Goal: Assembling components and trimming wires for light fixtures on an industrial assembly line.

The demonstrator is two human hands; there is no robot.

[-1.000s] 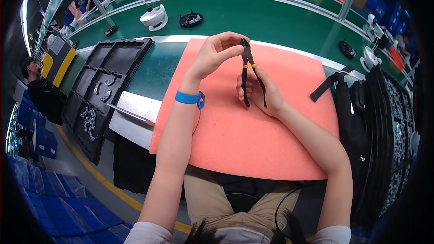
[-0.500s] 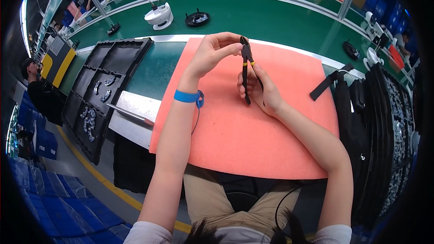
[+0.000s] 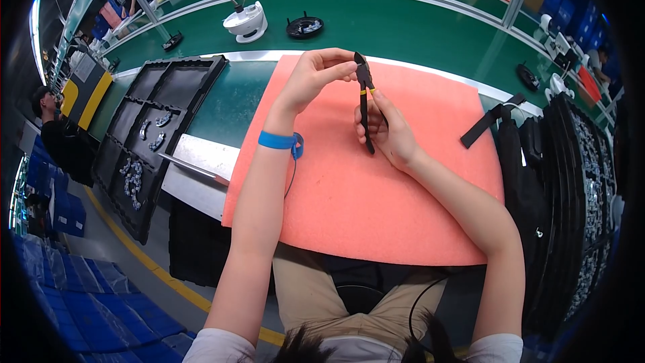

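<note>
My right hand grips black diagonal cutters with yellow bands by their handles, jaws pointing up and away from me. Close to the jaws is my left hand, its thumb and fingertips pinched together. Whatever sits between those fingertips is too small or hidden to make out. A blue wrist strap with a thin cord circles my left wrist. Both hands are raised over the pink foam mat.
To the left, a black compartment tray contains several small curved parts. A white device and a round black base stand on the green conveyor. Stacked black trays are at right, near a black strip.
The cutters have tilted slightly, and their handles look closer together. On the conveyor, the white device and black base have shifted to the right. My left hand has barely moved.
</note>
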